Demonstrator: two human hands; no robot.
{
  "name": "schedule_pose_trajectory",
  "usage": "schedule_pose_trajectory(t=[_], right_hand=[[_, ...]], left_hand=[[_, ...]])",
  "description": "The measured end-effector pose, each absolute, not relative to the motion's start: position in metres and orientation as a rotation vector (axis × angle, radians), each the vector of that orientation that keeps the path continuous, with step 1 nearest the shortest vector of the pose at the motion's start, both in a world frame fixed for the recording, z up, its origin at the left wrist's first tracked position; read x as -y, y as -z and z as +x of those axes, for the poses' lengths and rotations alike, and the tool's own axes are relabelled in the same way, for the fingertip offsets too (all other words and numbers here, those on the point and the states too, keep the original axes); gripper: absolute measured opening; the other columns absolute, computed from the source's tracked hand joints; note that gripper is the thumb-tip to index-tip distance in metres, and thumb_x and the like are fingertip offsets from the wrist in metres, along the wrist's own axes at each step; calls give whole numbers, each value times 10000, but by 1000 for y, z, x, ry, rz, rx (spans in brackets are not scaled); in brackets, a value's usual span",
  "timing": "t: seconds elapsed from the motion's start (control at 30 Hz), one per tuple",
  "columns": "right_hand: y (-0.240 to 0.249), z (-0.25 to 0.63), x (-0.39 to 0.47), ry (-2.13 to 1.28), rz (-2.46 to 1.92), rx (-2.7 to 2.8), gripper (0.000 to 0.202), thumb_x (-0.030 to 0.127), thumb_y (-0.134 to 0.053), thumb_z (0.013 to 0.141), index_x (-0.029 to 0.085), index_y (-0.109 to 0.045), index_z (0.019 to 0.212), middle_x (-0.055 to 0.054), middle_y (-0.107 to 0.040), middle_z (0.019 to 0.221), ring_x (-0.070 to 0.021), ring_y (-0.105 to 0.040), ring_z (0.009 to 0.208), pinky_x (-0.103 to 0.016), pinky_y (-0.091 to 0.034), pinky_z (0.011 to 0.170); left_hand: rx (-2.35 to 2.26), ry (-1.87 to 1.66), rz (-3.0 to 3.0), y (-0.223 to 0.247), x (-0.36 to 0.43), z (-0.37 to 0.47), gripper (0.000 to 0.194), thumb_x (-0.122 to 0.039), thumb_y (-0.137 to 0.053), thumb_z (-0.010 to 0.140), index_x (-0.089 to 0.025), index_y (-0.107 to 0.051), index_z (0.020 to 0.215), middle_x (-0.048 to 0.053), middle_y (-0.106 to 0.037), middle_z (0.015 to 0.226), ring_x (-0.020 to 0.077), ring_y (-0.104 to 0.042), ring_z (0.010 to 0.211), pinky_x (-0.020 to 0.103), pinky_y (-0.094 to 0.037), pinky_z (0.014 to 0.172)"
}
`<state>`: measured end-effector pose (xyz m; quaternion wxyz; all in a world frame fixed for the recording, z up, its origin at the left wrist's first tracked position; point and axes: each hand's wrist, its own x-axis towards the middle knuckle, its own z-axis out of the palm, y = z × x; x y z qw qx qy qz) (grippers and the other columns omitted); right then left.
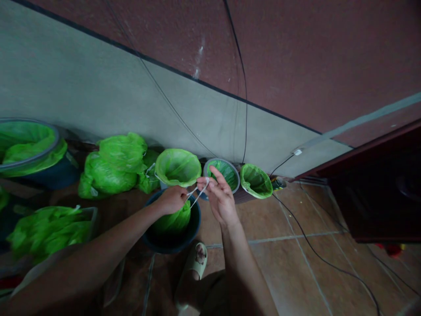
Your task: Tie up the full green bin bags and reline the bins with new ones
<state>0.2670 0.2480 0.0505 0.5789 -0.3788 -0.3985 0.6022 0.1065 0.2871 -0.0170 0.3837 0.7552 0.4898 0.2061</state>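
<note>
My left hand (173,199) is closed in a pinch on a white drawstring (194,202). My right hand (221,196) has the other part of that string looped round its fingers, palm turned up and one finger stretched out. The string runs down to a bunched green garbage bag (174,219) inside a dark blue bucket (196,221) on the floor, below my hands. Just behind them stands a bin lined in green (179,164). Beyond my right fingers is a grey-rimmed bin (235,170) with a green liner.
Another green-lined bin (256,181) stands by the wall. Tied green bags (113,169) lie left of the bins, near a large lined bin (54,145). Green bags fill a container (49,228) at lower left. A black cable (315,250) crosses the tiles. My slippered foot (197,259) is beside the bucket.
</note>
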Motion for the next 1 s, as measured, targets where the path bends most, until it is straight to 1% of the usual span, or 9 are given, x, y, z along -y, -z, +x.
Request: schedule_pose_trajectory(t=[0.17,0.3,0.4,0.5,0.57,0.67,0.73,0.87,1.0], right_hand=[[-53,262,-245,-1450,-910,1011,608,375,-720,751,237,-519,1308,-56,-721,974,-202,-658,905,-380,-506,864],[-45,267,-252,-1382,-997,979,564,409,-711,751,234,-537,1257,-42,-716,916,-172,-656,810,-335,-515,792],[-25,277,-262,-1246,-1243,901,513,455,-675,766,215,-540,1199,-29,-698,838,-155,-638,717,-299,-506,691],[-3,283,-268,-1131,-1499,1072,393,463,-667,755,192,-604,1034,-12,-662,772,-138,-602,658,-259,-463,615],[7,282,-266,-1200,-1545,1325,275,452,-619,786,186,-633,853,1,-634,709,-120,-560,604,-235,-419,564],[12,277,-260,-1312,-1531,1627,270,386,-545,825,190,-588,643,35,-544,558,-92,-451,499,-219,-324,496],[13,276,-256,-1309,-1523,1749,247,316,-540,815,193,-578,604,47,-504,514,-88,-413,481,-223,-294,494],[10,280,-256,-1189,-1630,1858,208,224,-549,784,199,-612,587,29,-543,533,-109,-449,524,-242,-318,542],[3,281,-260,-1013,-1655,1740,139,185,-575,757,214,-680,669,-3,-657,696,-151,-547,677,-278,-407,696]], left_hand=[[-930,-397,2023,13,-267,119,148,-184,-542,757,-182,-679,700,-3,-566,573,135,-470,530,263,-316,571],[-898,-363,1972,9,-263,122,287,-302,-503,846,-169,-663,648,-4,-555,549,119,-461,515,250,-297,540],[-978,-404,1865,12,-270,118,336,-344,-486,858,-163,-650,627,-3,-548,531,116,-459,495,243,-294,516],[-1089,-448,1711,19,-281,113,352,-393,-480,850,-157,-658,659,-4,-542,499,118,-463,460,237,-302,483],[-1159,-488,1624,22,-287,110,376,-418,-481,840,-161,-624,605,-6,-523,464,114,-454,430,232,-305,465],[-1197,-551,1566,24,-292,105,381,-420,-527,800,-171,-578,516,-2,-522,443,109,-454,424,227,-305,458],[-1166,-584,1615,22,-295,102,327,-395,-573,764,-170,-626,533,-3,-545,457,112,-471,450,225,-307,471],[-1137,-510,1896,10,-294,96,192,-306,-603,747,-189,-743,687,-2,-619,532,133,-517,527,234,-328,532],[-1080,-470,2156,-4,-288,95,211,-223,-556,814,-215,-766,839,41,-725,755,184,-623,726,262,-397,678]])
